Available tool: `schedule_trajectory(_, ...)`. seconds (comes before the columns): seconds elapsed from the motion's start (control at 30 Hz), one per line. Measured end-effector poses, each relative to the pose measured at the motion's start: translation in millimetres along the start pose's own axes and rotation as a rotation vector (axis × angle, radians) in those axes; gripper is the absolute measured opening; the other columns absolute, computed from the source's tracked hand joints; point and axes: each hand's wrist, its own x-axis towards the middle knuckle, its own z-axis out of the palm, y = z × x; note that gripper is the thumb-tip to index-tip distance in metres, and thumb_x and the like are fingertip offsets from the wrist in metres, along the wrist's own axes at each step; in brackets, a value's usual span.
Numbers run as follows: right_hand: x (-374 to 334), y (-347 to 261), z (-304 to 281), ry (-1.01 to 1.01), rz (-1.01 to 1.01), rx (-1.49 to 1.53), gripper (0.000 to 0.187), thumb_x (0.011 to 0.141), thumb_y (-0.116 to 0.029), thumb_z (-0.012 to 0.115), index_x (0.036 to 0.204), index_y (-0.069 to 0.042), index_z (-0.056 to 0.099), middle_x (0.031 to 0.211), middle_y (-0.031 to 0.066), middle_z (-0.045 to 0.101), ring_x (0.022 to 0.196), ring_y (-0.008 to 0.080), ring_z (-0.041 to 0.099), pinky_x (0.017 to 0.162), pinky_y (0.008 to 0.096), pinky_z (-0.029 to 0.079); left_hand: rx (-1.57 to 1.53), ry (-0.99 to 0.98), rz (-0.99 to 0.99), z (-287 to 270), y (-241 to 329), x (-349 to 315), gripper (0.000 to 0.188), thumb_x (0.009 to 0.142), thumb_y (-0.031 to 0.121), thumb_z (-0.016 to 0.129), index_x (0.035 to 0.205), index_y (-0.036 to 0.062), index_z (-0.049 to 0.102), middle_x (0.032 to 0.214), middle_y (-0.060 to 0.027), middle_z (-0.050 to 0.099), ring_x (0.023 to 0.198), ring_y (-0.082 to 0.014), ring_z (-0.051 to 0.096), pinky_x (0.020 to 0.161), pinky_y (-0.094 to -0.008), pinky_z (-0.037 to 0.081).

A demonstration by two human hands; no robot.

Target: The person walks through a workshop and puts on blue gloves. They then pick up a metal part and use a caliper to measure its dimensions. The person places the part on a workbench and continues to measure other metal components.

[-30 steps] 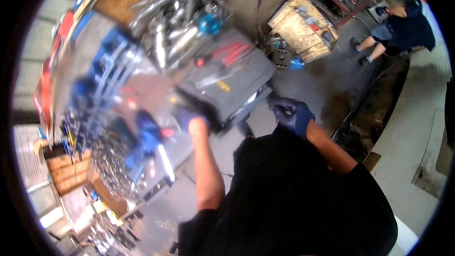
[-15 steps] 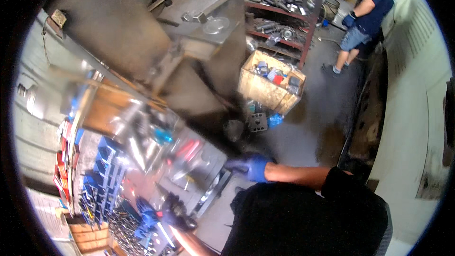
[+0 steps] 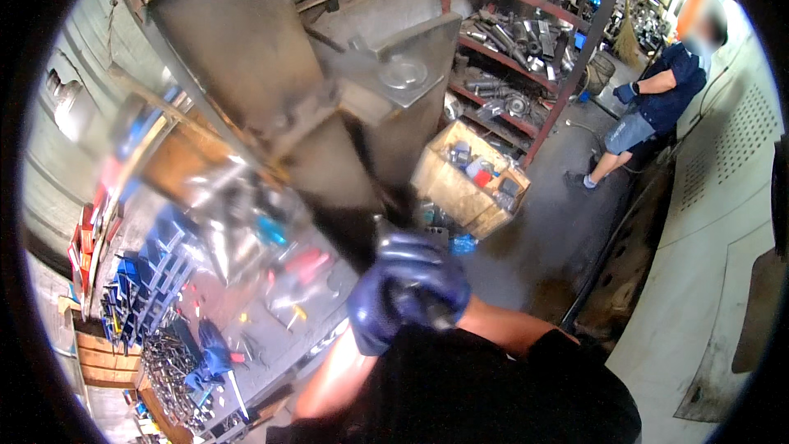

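Observation:
Both hands wear dark blue gloves and are pressed together in front of my chest. My left hand [image 3: 371,316] is closed at the wrist side of the bench, its fingers meeting the other glove. My right hand [image 3: 431,267] is curled over from the right, also closed. A greyish tip shows above the gloves and a dark bit between them, but what they hold is mostly covered and I cannot make it out. To the left lies a cluttered workbench [image 3: 271,337], bearing a blue glove or cloth [image 3: 215,349], a yellow-handled tool [image 3: 297,313] and blurred clear plastic bags [image 3: 230,238].
Beyond my hands stands a large brown metal machine [image 3: 329,144]. A wooden crate [image 3: 456,189] of mixed items sits on the floor, before a red rack [image 3: 559,107] of metal parts. At the far right a person [image 3: 657,90] stands by a pale machine [image 3: 699,222].
My left hand has come up from the bench to meet my right hand, which has shifted slightly. The view has swung, so the crate and rack appear lower.

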Motion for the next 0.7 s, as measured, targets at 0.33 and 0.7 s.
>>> schedule_trajectory(0.33,83,-35,-75,0.733,0.131,0.371,0.054,0.111,-0.046,0.035,0.083,-0.008,0.059,0.078,0.0087,0.058,0.084,0.0289,0.058,0.093,0.0526,0.047,-0.856,-0.048,-0.411,25,29,69,0.049,0.102,0.005,0.059,0.148,0.0030,0.043,0.140,-0.0183,0.058,0.133,-0.0253,0.056,0.112,-0.0407,0.046)
schedule_trajectory(0.7,221,46,-156,0.516,-0.061,0.550,0.050,0.110,-0.041,0.040,0.085,-0.004,0.062,0.080,0.0158,0.066,0.087,0.0367,0.070,0.089,0.0526,0.057,-0.228,0.133,-0.357,-31,-27,53,0.049,0.097,0.000,0.064,0.144,-0.0001,0.052,0.136,-0.0130,0.064,0.124,-0.0198,0.061,0.107,-0.0356,0.049)
